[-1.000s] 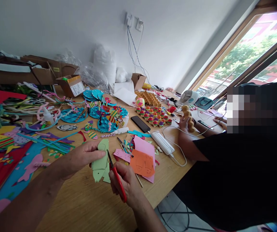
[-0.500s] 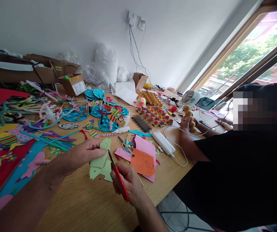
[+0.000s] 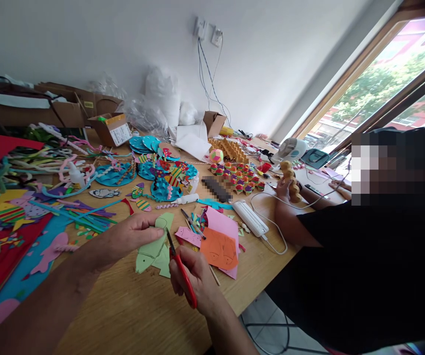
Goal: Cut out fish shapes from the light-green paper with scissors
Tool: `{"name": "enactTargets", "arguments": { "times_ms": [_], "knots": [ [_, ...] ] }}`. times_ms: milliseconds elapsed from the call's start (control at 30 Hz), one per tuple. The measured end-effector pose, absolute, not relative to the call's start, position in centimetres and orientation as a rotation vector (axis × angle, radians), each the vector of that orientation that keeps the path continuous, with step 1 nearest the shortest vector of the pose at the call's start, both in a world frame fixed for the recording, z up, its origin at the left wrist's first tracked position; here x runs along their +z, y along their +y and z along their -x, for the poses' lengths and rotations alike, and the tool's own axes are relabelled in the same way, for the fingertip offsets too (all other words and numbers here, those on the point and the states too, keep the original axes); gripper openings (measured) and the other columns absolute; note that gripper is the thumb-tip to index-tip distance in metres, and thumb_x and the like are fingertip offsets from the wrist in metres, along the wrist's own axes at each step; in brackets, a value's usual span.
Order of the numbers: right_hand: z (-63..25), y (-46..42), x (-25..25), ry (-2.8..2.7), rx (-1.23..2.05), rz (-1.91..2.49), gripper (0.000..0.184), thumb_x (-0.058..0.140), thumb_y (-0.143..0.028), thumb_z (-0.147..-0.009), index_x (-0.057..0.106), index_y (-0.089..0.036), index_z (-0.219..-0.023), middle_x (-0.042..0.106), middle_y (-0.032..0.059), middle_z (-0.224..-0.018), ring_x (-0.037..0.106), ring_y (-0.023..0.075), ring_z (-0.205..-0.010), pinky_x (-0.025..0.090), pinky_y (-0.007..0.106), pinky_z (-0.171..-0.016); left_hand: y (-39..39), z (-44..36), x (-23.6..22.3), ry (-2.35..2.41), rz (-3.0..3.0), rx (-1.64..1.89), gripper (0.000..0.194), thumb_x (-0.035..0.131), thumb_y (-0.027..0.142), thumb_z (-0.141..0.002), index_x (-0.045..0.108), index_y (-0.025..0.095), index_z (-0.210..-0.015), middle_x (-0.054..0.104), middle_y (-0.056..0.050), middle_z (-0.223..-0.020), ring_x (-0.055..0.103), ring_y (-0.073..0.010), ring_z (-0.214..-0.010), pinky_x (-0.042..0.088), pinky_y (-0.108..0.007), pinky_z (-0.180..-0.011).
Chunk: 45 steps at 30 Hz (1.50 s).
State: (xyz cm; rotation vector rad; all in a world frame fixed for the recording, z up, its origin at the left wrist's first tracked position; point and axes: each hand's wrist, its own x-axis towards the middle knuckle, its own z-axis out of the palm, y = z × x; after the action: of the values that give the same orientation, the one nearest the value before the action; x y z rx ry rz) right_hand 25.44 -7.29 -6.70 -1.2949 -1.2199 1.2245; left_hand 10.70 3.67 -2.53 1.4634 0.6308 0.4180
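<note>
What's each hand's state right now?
Left hand: closed, pinching green paper.
Right hand: closed, holding scissors by the red handles.

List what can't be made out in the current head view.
All in the head view:
Left hand: lower fingers hidden by the green paper and the hand itself.
Scissors: finger loops partly covered by the right hand.
Dark object on the table: blurred by pixelation.
Small cardboard box: contents mostly hidden by its walls.
Left forearm: cut off at bottom left.
</note>
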Motion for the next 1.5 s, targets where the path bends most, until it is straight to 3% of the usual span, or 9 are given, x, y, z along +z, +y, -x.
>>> {"name": "enactTargets", "arguments": {
  "times_ms": [300, 667, 833, 1033, 1133, 1300, 1500],
  "knots": [
    [-26.0, -7.4, -7.1, -1.336, 1.098, 1.38, 0.041, 0.062, -0.044, -0.085, 0.04, -0.021, -0.059, 0.042, -0.006, -0.045, 0.037, 0.0075, -0.04, 0.025, 0.019, -0.039, 3.6, -10.5, -2.0, 0.688, -1.368, 0.37, 0.018, 0.066, 0.038, -0.068, 0.067, 0.02, -0.071, 0.067, 0.002, -0.069, 0.056, -0.0131, -0.061, 0.043, -0.019, -0.056],
    [-25.3, -6.9, -6.2, -1.17, 1.273, 1.367, 0.045, 0.061, -0.054, -0.081, 0.043, -0.02, -0.057, 0.044, -0.0064, -0.042, 0.037, 0.006, -0.036, 0.026, 0.017, -0.036, 4.0, -10.1, -2.9, 0.656, -1.222, 0.401, 0.019, 0.073, 0.04, -0.073, 0.067, 0.023, -0.08, 0.07, 0.0, -0.075, 0.065, -0.018, -0.067, 0.052, -0.026, -0.061],
    [-24.9, -6.3, -6.0, -1.044, 1.25, 1.348, 0.052, 0.058, -0.065, -0.077, 0.042, -0.021, -0.056, 0.044, -0.0063, -0.039, 0.033, 0.0055, -0.035, 0.025, 0.017, -0.036, 4.1, -10.3, -2.7, 0.715, -1.191, 0.623, 0.029, 0.073, 0.048, -0.074, 0.062, 0.025, -0.089, 0.06, 0.006, -0.068, 0.052, -0.0107, -0.057, 0.041, -0.019, -0.052],
    [-23.8, -5.0, -5.5, -0.95, 1.165, 1.222, 0.058, 0.055, -0.076, -0.073, 0.043, -0.021, -0.058, 0.042, -0.0064, -0.04, 0.035, 0.0068, -0.035, 0.029, 0.018, -0.036, 3.4, -10.6, -2.6, 0.595, -1.291, 0.652, 0.046, 0.067, 0.063, -0.071, 0.063, 0.019, -0.082, 0.057, 0.002, -0.066, 0.048, -0.0136, -0.061, 0.042, -0.026, -0.059],
    [-23.1, -4.4, -5.4, -0.957, 1.176, 1.174, 0.059, 0.052, -0.078, -0.074, 0.047, -0.02, -0.062, 0.042, -0.007, -0.039, 0.032, 0.0065, -0.034, 0.027, 0.018, -0.035, 3.2, -11.0, -3.2, 0.664, -1.34, 0.723, 0.043, 0.07, 0.059, -0.07, 0.062, 0.018, -0.082, 0.054, 0.003, -0.065, 0.047, -0.0148, -0.062, 0.041, -0.028, -0.06],
    [-22.1, -4.0, -5.1, -0.938, 1.233, 1.176, 0.063, 0.056, -0.082, -0.067, 0.046, -0.02, -0.063, 0.042, -0.0069, -0.04, 0.034, 0.0069, -0.035, 0.027, 0.018, -0.035, 3.0, -11.6, -3.5, 0.772, -1.3, 1.032, 0.03, 0.066, 0.04, -0.082, 0.052, 0.021, -0.063, 0.049, 0.006, -0.059, 0.045, -0.0127, -0.062, 0.039, -0.025, -0.062],
    [-21.6, -4.1, -4.9, -0.963, 1.236, 1.116, 0.059, 0.053, -0.077, -0.075, 0.044, -0.021, -0.059, 0.043, -0.0049, -0.041, 0.039, 0.0091, -0.039, 0.029, 0.02, -0.037, 2.6, -12.4, -3.3, 0.813, -1.068, 1.218, 0.023, 0.073, 0.039, -0.071, 0.057, 0.023, -0.076, 0.058, 0.006, -0.061, 0.054, -0.0146, -0.063, 0.048, -0.026, -0.067]
  ]
}}
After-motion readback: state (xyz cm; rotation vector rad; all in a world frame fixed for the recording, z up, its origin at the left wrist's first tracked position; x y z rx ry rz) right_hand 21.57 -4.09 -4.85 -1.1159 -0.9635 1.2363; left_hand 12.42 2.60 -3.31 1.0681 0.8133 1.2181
